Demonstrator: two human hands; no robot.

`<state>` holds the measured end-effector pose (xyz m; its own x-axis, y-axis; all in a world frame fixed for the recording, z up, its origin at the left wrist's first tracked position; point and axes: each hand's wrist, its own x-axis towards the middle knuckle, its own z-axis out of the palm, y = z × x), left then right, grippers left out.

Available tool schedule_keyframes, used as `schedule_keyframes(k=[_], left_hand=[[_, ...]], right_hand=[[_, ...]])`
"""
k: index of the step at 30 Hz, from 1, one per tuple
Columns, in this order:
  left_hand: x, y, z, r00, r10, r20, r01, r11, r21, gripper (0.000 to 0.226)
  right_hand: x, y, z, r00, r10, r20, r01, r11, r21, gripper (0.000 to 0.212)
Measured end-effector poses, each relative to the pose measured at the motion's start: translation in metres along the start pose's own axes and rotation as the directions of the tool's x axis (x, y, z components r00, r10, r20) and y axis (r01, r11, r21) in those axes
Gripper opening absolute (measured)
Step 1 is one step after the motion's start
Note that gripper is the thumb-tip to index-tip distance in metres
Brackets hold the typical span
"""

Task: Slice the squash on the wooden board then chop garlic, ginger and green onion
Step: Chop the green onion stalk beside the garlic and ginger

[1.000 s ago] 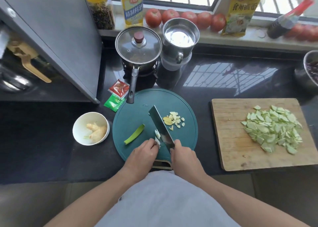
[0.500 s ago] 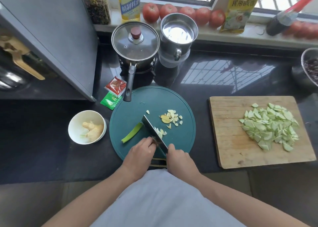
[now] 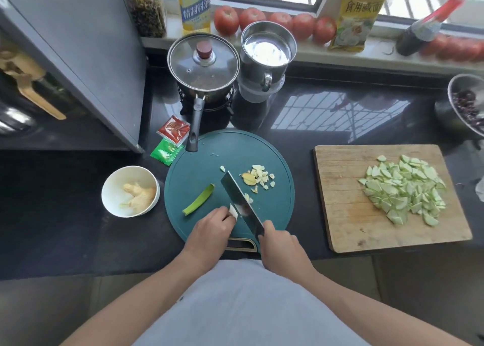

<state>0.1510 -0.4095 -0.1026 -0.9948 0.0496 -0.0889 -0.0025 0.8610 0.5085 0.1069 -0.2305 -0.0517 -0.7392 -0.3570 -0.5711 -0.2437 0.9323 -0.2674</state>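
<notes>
On the round green board (image 3: 277,162) my right hand (image 3: 281,243) grips a cleaver (image 3: 239,199), blade slanting up and left. My left hand (image 3: 212,229) pinches a white garlic clove (image 3: 233,210) against the blade's left side. Chopped garlic and a ginger slice (image 3: 259,176) lie right of the blade. A green onion piece (image 3: 199,199) lies to the left. Sliced squash (image 3: 404,191) is piled on the wooden board (image 3: 343,209) at the right. A white bowl (image 3: 115,180) holds a ginger root (image 3: 140,195).
A lidded saucepan (image 3: 203,66) sits behind the green board, its handle (image 3: 195,125) reaching over the rim. Beside it stand a steel pot (image 3: 267,54) and two sauce packets (image 3: 170,138). Tomatoes (image 3: 262,20) and bottles line the windowsill. A dark bowl (image 3: 468,107) is far right.
The cleaver has rocked down and up through the garlic near my left fingers. A few more cut pieces lie by the blade. My view shifted slightly.
</notes>
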Motion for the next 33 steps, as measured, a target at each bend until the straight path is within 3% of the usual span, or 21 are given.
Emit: schedule_keyframes(k=[12, 15, 18, 23, 30, 33], left_hand=[[0.004, 0.001, 0.003, 0.999, 0.036, -0.041, -0.038, 0.998, -0.047, 0.034], [0.005, 0.001, 0.001, 0.999, 0.05, -0.015, -0.051, 0.997, -0.055, 0.034], [0.003, 0.001, -0.002, 0.998, 0.054, 0.017, -0.053, 0.997, -0.047, 0.031], [0.001, 0.005, -0.008, 0.998, 0.062, 0.009, -0.062, 0.998, 0.01, 0.03], [0.015, 0.017, -0.003, 0.979, -0.202, 0.0, 0.201, 0.973, -0.118, 0.011], [0.026, 0.027, -0.001, 0.965, -0.248, 0.086, 0.255, 0.964, -0.076, 0.008]], right_hand=[[0.012, -0.008, 0.021, 0.999, 0.049, 0.009, -0.048, 0.997, -0.054, 0.027], [0.032, -0.024, 0.021, 0.998, 0.048, -0.05, -0.051, 0.997, -0.06, 0.028], [0.047, -0.033, 0.019, 0.993, 0.055, -0.108, -0.054, 0.999, 0.004, 0.014], [0.038, -0.015, 0.01, 0.99, 0.028, -0.141, -0.028, 1.0, 0.001, 0.014], [0.03, 0.007, -0.015, 0.984, 0.001, -0.179, 0.026, 0.988, 0.149, 0.012], [0.028, 0.009, -0.021, 0.978, 0.014, -0.208, 0.027, 0.981, 0.191, 0.015]])
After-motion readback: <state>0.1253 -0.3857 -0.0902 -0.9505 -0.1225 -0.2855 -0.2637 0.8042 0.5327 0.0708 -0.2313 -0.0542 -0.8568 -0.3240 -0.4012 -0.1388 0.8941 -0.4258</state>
